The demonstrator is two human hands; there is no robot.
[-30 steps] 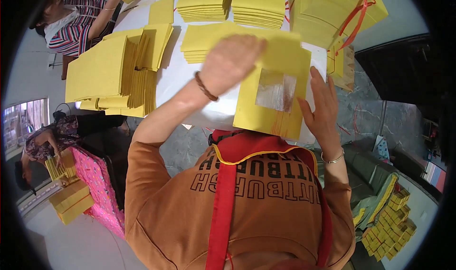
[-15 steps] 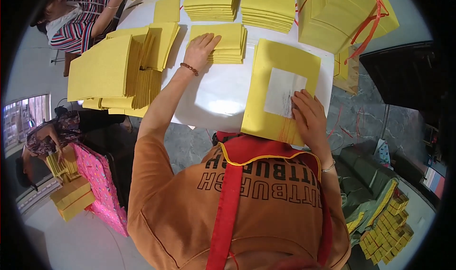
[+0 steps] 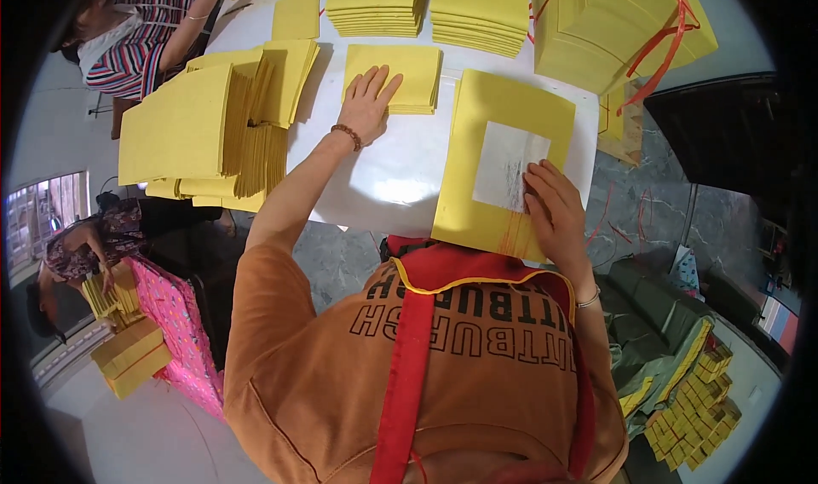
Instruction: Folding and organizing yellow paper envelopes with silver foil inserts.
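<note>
Left hand (image 3: 367, 111) spreads palm-down on yellow stack (image 3: 415, 73).

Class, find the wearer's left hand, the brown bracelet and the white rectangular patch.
Wearer's left hand (image 3: 368, 107), head view: back of the hand.
Brown bracelet (image 3: 349, 134), head view: middle of the band.
White rectangular patch (image 3: 504, 164), head view: its centre.

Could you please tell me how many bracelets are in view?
3 that I can see: a brown bracelet just behind the left hand, a silvery bangle behind the right hand, and a thin pale band on the striped-shirted co-worker. Others may be hidden.
</note>
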